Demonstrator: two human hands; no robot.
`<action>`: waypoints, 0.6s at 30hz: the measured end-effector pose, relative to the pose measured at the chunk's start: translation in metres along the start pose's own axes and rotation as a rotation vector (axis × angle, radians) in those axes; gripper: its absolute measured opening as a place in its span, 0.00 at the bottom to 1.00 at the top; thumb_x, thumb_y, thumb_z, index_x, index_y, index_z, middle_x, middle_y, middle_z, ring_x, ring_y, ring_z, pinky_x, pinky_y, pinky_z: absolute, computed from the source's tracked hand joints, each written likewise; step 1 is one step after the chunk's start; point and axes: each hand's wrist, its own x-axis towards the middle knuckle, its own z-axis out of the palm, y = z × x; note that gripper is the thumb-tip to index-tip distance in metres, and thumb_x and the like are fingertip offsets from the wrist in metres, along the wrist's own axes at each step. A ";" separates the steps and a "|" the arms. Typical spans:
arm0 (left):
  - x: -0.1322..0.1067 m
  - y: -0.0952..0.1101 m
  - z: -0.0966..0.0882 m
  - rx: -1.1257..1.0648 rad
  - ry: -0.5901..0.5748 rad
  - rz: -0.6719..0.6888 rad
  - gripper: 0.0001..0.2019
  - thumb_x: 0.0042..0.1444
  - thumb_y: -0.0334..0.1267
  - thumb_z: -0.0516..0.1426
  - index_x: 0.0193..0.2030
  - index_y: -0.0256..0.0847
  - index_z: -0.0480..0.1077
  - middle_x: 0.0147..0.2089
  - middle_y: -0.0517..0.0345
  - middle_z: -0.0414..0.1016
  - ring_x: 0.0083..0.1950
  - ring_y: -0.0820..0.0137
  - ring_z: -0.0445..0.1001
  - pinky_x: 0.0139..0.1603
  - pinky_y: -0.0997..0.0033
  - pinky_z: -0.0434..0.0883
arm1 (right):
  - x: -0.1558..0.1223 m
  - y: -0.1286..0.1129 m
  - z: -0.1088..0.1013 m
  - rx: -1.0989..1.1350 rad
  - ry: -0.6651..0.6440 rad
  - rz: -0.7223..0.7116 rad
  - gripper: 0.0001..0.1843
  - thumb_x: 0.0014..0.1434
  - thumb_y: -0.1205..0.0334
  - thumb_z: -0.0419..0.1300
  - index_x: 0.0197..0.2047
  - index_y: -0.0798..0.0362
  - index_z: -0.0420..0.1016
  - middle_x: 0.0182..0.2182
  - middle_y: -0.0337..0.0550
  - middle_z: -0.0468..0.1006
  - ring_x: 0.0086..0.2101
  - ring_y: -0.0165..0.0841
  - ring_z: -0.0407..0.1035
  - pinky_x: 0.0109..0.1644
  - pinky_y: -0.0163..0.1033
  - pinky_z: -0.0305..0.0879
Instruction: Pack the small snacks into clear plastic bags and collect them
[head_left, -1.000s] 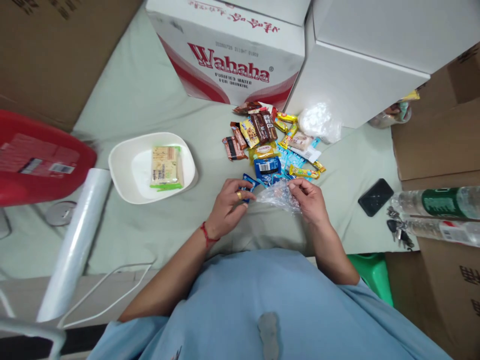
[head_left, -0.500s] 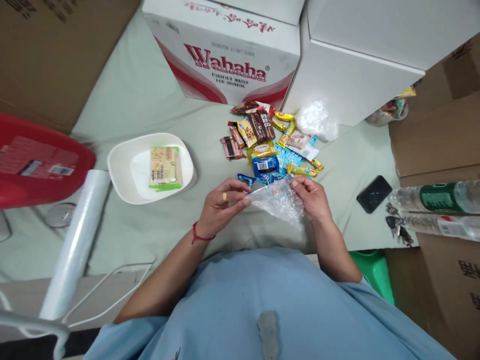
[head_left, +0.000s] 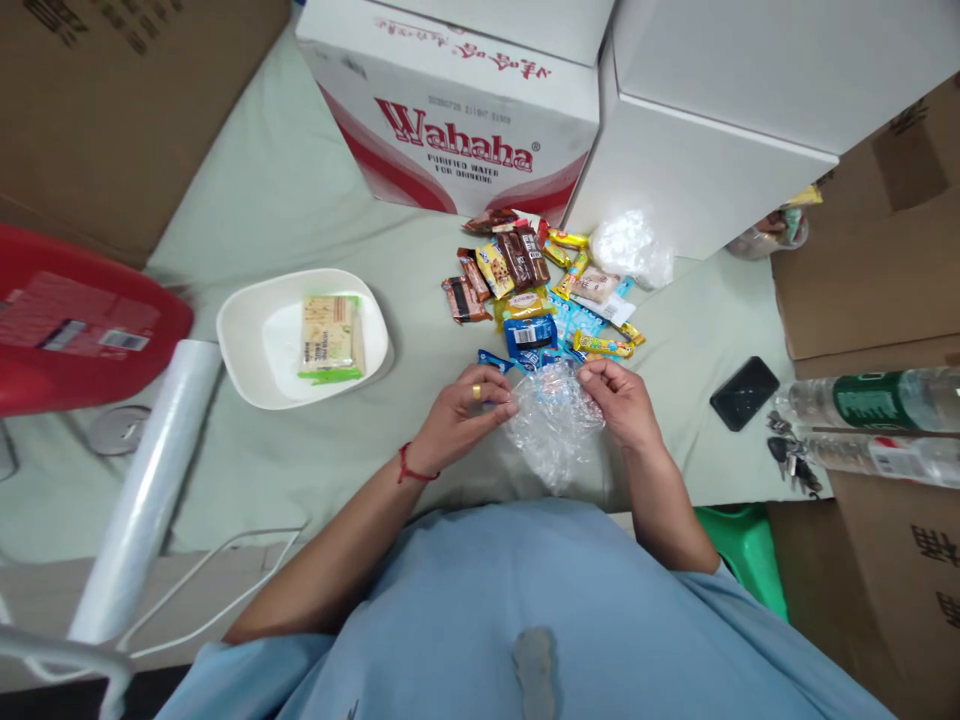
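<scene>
Both my hands pinch a crumpled clear plastic bag [head_left: 551,430] just above the pale green cloth [head_left: 300,200]. My left hand [head_left: 465,415], wearing a ring and a red wrist string, grips the bag's left edge with closed fingers. My right hand [head_left: 619,405] grips its right edge. Right beyond my fingers lies a pile of small wrapped snacks [head_left: 536,285], blue, yellow and brown. A small blue packet [head_left: 495,360] lies beside my left fingers.
A white bowl [head_left: 247,370] holding a green cracker pack [head_left: 328,335] sits at left, near a plastic-wrap roll [head_left: 146,490] and a red stool [head_left: 82,320]. Wahaha box [head_left: 457,120] and white box [head_left: 705,130] stand behind. Phone [head_left: 745,392], keys [head_left: 795,460], bottles [head_left: 877,400] lie right.
The bag was held stretched between my hands; now it hangs lower and more bunched, with my hands slightly closer together. The snacks and bowl have not moved.
</scene>
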 end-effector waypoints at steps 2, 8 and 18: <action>-0.002 0.005 -0.006 -0.124 -0.031 0.111 0.07 0.62 0.45 0.66 0.37 0.47 0.83 0.41 0.52 0.82 0.55 0.60 0.77 0.61 0.52 0.72 | 0.000 -0.001 -0.002 0.012 0.011 0.002 0.24 0.54 0.36 0.70 0.35 0.50 0.78 0.21 0.33 0.66 0.22 0.27 0.54 0.26 0.35 0.50; -0.007 0.008 -0.014 -0.311 -0.230 0.073 0.11 0.66 0.47 0.62 0.41 0.45 0.84 0.37 0.52 0.82 0.41 0.65 0.79 0.46 0.61 0.74 | -0.001 -0.003 0.003 0.005 -0.038 -0.031 0.22 0.56 0.38 0.71 0.36 0.50 0.80 0.22 0.33 0.69 0.22 0.27 0.57 0.27 0.35 0.54; -0.013 0.007 -0.014 0.575 -0.333 0.192 0.22 0.71 0.55 0.50 0.56 0.49 0.80 0.32 0.55 0.75 0.39 0.63 0.68 0.46 0.59 0.58 | -0.014 -0.018 -0.013 -0.214 -0.020 -0.427 0.10 0.62 0.48 0.70 0.39 0.44 0.88 0.29 0.41 0.79 0.29 0.33 0.69 0.35 0.40 0.67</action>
